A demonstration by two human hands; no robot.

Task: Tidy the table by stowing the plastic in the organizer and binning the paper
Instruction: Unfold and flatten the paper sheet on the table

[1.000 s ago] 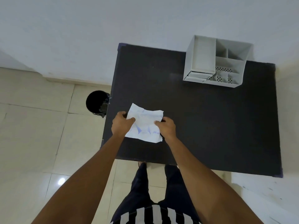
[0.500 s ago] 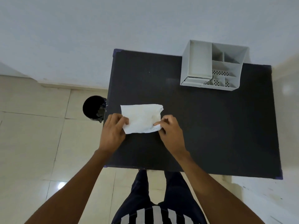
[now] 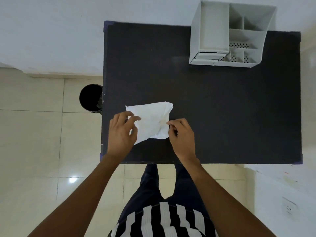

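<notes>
Since half a second ago, both hands have slid toward the near side of the white sheet [image 3: 152, 119], which now lies crumpled and partly folded on the dark table [image 3: 222, 108] near its front left corner. The left hand [image 3: 122, 132] rests over the sheet's left edge with fingers loosely curled, seeming to press or pinch it, though a firm hold cannot be confirmed. The right hand [image 3: 182, 135] has thumb and forefinger nearly closed at the sheet's right corner, apparently nipping it. Whether the sheet is the plastic or the paper is not plain; it looks thin and creased. The step looks like folding or gathering it small. If plastic, it next goes to the white organizer [image 3: 227, 33] at the far right; if paper, into the black bin [image 3: 90, 98] on the floor just beside the table's left edge.
</notes>
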